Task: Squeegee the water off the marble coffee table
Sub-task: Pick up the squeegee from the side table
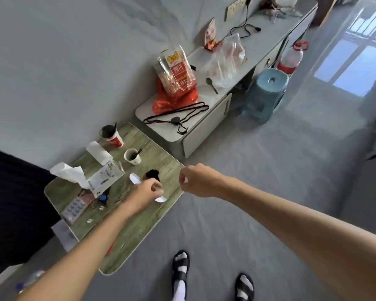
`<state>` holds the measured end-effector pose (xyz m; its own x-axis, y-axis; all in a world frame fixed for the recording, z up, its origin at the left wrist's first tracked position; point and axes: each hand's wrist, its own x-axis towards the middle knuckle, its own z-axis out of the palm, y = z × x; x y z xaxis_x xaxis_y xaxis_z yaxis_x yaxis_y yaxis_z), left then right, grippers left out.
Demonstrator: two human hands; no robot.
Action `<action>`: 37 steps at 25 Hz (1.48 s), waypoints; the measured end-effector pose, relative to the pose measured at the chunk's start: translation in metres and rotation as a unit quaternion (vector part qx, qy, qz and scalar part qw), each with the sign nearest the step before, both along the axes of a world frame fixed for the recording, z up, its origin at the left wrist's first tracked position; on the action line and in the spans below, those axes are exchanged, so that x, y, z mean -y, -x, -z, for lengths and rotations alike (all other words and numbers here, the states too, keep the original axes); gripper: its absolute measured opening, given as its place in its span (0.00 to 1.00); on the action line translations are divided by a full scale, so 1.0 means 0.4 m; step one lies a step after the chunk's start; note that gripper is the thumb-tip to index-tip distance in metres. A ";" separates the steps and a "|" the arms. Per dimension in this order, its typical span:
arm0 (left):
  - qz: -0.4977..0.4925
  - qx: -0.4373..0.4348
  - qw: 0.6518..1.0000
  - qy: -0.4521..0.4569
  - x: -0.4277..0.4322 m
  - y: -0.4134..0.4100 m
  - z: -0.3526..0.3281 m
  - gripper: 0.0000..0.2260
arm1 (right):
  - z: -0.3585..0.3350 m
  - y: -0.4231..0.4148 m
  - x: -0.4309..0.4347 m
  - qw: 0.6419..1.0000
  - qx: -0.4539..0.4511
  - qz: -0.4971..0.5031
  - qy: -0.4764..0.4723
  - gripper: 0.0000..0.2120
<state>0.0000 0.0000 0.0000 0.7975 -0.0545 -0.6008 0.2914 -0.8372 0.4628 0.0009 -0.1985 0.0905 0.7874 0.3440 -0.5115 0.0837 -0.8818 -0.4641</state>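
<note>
2 cups (132, 157), tissue pack (100, 177), dark spill (152, 174) crowding table (137, 231)

**One head-worn view, looking steeply down**

A single wide-angle camera sits at head height above a standing person — it looks forward and down, so both bare forearms reach in from the bottom edge and the sandalled feet (213, 276) show below. The green-veined marble coffee table (137, 222) lies lower left, fairly near; the long white cabinet (204, 118) recedes toward the upper right. Straight lines bend near the edges.
</note>
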 end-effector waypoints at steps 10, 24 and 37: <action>-0.033 -0.073 0.979 -0.187 -0.313 -0.180 0.649 0.26 | 0.525 -0.228 -0.241 0.998 -0.061 0.021 0.001 0.11; -0.042 -0.267 0.956 0.113 -0.173 -0.264 0.311 0.14 | 0.414 -0.215 -0.072 0.981 -0.093 0.148 -0.085 0.07; 0.029 -0.085 0.927 0.364 0.816 -0.381 -0.543 0.10 | -0.285 -0.078 0.645 0.914 0.082 0.365 -0.156 0.16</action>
<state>0.1524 -0.3263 0.2171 0.6775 -0.5351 -0.5047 0.3769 -0.3367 0.8629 0.0321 -0.4566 0.2046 0.9222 -0.1954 -0.3337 -0.3844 -0.5576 -0.7358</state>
